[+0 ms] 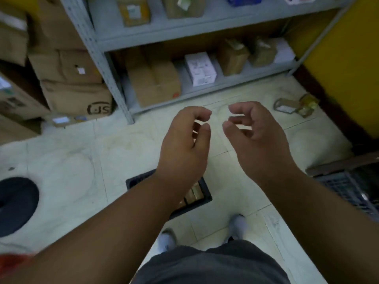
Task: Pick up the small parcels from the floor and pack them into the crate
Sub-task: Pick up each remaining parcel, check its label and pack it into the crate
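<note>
A dark crate (206, 194) stands on the tiled floor just ahead of my feet, mostly hidden under my left forearm; brown parcels (193, 194) show inside it. Two small parcels (296, 107) lie on the floor at the far right, near the yellow wall. My left hand (184, 144) and my right hand (256, 138) hover side by side above the floor, fingers curled and apart, holding nothing.
A grey metal shelf rack (106, 64) with cardboard boxes stands ahead. Stacked cartons (75, 95) sit at the left. A dark round object (16, 203) lies at the left edge. A second dark basket (352, 185) is at the right.
</note>
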Demonstrator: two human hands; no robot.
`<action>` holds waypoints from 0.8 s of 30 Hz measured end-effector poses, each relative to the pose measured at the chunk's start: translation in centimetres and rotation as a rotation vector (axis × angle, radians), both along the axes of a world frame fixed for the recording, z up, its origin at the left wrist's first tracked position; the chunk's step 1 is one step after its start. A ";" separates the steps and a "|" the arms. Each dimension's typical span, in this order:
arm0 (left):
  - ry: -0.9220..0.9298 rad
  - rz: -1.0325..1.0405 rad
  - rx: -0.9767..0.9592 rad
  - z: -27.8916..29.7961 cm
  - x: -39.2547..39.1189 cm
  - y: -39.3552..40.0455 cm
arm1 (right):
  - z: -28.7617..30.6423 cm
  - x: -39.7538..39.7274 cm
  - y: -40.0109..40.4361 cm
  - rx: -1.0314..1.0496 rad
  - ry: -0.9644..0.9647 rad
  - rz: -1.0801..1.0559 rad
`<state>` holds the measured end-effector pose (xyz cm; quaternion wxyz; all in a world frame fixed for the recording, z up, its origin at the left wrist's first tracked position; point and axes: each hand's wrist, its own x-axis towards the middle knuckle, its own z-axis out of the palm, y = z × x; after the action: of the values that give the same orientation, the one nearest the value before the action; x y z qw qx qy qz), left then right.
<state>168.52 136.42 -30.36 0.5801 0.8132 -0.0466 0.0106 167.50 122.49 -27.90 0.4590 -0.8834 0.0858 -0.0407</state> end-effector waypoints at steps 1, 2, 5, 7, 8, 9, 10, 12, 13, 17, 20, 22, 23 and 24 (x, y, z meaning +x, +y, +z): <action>-0.028 -0.032 0.014 1.0 0.5 -1.7 | 0.9 -0.2 -1.7 -0.005 -0.027 -0.029; -0.052 -0.061 0.025 1.9 1.0 -3.5 | 1.8 -0.3 -3.4 -0.002 -0.048 -0.059; -0.144 -0.138 0.051 3.7 2.1 -9.6 | 3.4 -0.6 -9.2 0.028 -0.095 -0.144; -0.186 -0.179 0.055 4.2 2.7 -14.3 | 3.8 -0.9 -13.4 0.059 -0.105 -0.191; -0.202 -0.197 0.052 4.4 2.9 -16.9 | 4.0 -1.1 -15.6 0.078 -0.104 -0.215; -0.214 -0.216 0.045 4.6 3.1 -19.6 | 4.1 -1.2 -17.8 0.096 -0.100 -0.242; -0.216 -0.237 0.037 4.7 3.2 -22.3 | 4.1 -1.3 -20.1 0.115 -0.096 -0.268; -0.211 -0.283 0.018 4.9 3.5 -27.8 | 4.1 -1.4 -24.8 0.146 -0.095 -0.318; -0.218 -0.305 0.010 4.9 3.7 -30.4 | 4.0 -1.4 -27.2 0.153 -0.094 -0.342; -0.218 -0.380 -0.003 5.1 5.1 -39.5 | 4.3 -0.7 -35.6 0.139 -0.100 -0.412; -0.193 -0.439 0.022 4.7 6.8 -44.1 | 4.3 0.3 -40.4 0.153 -0.096 -0.446; -0.173 -0.468 0.034 4.2 8.7 -46.4 | 3.8 1.9 -42.9 0.158 -0.110 -0.477; -0.163 -0.477 0.035 3.9 10.0 -47.5 | 3.4 3.1 -44.1 0.162 -0.106 -0.500; -0.155 -0.480 0.035 3.5 11.4 -48.6 | 2.9 4.4 -45.2 0.171 -0.099 -0.529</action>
<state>179.94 87.85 -26.88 0.5465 0.7855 -0.2828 -0.0658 171.91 77.29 -24.96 0.5090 -0.7851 0.2941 -0.1950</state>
